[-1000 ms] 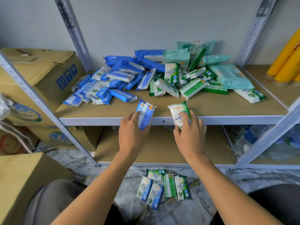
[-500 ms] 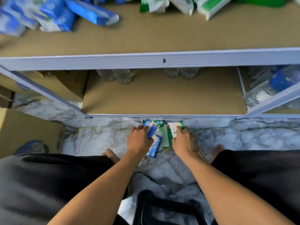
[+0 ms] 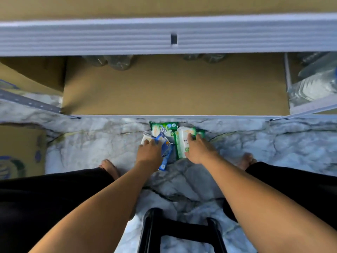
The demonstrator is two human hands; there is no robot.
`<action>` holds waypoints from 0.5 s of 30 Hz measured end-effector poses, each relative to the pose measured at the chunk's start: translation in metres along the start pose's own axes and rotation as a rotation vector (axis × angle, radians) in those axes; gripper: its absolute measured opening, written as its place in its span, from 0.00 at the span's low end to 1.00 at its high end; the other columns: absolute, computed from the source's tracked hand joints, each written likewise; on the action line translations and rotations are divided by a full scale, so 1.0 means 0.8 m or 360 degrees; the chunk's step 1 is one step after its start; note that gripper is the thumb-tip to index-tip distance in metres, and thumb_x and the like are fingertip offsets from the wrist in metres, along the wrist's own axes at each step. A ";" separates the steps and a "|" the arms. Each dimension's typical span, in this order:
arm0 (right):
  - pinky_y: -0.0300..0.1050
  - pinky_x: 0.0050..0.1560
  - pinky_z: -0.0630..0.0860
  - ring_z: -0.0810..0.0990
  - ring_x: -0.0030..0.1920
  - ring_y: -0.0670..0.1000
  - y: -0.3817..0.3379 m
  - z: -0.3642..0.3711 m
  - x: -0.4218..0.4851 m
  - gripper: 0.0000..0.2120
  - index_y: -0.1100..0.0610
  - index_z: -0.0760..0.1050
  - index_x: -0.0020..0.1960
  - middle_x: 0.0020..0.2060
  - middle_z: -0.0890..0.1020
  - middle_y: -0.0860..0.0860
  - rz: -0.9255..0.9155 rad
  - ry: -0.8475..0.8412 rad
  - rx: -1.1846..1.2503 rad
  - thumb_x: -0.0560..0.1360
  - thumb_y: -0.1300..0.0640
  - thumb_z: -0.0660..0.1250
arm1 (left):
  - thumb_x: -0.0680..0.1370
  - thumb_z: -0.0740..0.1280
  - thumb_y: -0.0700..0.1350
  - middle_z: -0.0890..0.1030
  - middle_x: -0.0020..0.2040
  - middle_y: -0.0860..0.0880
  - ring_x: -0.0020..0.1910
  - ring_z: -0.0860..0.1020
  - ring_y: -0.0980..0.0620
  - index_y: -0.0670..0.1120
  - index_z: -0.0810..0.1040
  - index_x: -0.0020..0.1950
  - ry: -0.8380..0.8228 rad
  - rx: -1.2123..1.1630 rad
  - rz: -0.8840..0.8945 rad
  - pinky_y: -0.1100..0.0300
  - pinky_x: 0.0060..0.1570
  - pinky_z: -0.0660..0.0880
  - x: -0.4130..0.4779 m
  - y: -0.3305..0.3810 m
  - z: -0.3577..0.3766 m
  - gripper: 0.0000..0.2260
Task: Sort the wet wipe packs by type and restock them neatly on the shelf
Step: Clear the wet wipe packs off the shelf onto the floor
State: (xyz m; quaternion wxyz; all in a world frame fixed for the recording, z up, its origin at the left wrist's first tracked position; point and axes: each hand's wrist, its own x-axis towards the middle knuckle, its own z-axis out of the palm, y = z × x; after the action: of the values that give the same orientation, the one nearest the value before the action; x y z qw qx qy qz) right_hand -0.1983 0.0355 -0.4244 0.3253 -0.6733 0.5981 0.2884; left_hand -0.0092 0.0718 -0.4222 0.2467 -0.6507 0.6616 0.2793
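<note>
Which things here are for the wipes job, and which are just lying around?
For the job: blue pack in left hand, green pack in right hand, shelf.
Just lying about: water bottles, cardboard box, black stool.

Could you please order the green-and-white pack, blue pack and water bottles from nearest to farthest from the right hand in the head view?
1. Green-and-white pack, gripped by the right hand.
2. Blue pack, just left, in the left hand.
3. Water bottles, far right on the lower shelf.
</note>
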 end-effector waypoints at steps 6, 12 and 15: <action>0.54 0.57 0.74 0.71 0.65 0.60 0.005 -0.035 -0.049 0.22 0.54 0.70 0.70 0.68 0.70 0.56 -0.0069 0.0113 -0.0082 0.78 0.50 0.63 | 0.80 0.64 0.51 0.73 0.67 0.45 0.68 0.67 0.43 0.46 0.75 0.65 -0.0027 0.0169 0.0052 0.49 0.62 0.69 -0.031 0.007 -0.062 0.16; 0.55 0.64 0.72 0.70 0.68 0.62 0.001 -0.093 -0.130 0.25 0.54 0.69 0.71 0.69 0.71 0.58 -0.0146 0.0275 -0.0037 0.77 0.45 0.63 | 0.80 0.63 0.54 0.75 0.65 0.45 0.66 0.71 0.43 0.46 0.75 0.64 0.0167 0.0175 0.0137 0.50 0.60 0.72 -0.107 0.018 -0.139 0.16; 0.56 0.63 0.74 0.72 0.65 0.62 -0.005 -0.126 -0.177 0.24 0.55 0.72 0.67 0.65 0.74 0.58 -0.0233 0.0436 -0.0061 0.76 0.43 0.63 | 0.80 0.64 0.55 0.75 0.64 0.44 0.65 0.72 0.42 0.46 0.75 0.67 0.0363 0.0246 0.0191 0.48 0.59 0.73 -0.151 0.022 -0.176 0.19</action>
State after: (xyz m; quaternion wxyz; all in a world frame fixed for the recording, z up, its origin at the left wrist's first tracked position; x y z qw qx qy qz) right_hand -0.2112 0.0442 -0.2514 0.2479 -0.7542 0.5806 0.1809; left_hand -0.0173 0.0618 -0.2362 0.2023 -0.6166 0.7425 0.1660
